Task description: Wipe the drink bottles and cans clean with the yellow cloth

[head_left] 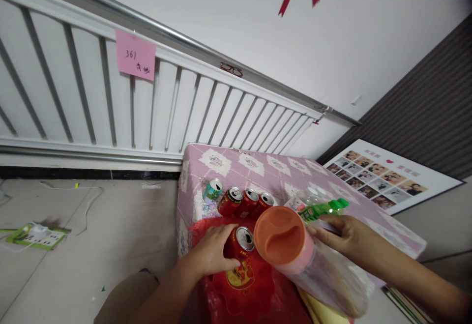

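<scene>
My left hand (214,252) is curled round an opened red drink can (244,239), which stands upright on a red bag (250,289) with a yellow print. My right hand (339,238) grips the handle of a clear plastic pitcher (328,279) with an orange lid (280,235). The pitcher is tilted, its lid end close beside the can's top. Whether liquid passes between them I cannot tell. Just behind stand several more cans: a green one (213,191) and red ones (231,202). Green-capped bottles (324,209) lie beyond my right hand.
A purple patterned cloth (254,164) covers the table. Behind it, a white radiator (191,103) bears a pink note (135,54) and a pair of glasses (231,70). A framed photo board (379,181) leans at the right. A power strip (40,237) lies on the floor at left.
</scene>
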{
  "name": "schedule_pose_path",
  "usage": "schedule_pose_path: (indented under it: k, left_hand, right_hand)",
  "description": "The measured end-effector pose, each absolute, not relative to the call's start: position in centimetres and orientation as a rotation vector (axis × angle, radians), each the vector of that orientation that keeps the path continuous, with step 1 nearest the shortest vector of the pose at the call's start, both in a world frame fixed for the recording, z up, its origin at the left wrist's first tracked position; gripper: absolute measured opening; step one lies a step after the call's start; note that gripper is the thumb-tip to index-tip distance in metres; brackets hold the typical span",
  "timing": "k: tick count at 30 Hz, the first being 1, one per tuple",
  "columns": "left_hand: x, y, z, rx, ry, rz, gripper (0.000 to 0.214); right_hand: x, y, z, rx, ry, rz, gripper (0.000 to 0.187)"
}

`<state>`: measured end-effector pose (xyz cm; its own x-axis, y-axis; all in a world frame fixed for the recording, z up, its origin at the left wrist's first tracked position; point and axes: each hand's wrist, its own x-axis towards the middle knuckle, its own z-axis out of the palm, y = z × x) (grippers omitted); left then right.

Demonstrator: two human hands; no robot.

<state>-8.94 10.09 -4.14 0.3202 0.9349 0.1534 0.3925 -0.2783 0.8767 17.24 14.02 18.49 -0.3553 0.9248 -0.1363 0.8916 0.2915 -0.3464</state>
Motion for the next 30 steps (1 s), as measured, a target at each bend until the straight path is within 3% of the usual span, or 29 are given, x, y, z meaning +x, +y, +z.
schedule_pose_path:
  k: [30]
  left_hand:
    - [-8.80,10.14,-4.89,1.843,1.186,0.901,0.091]
  right_hand:
    - [17.31,14.00,18.52,-1.752,-2.459,0.589,0.058]
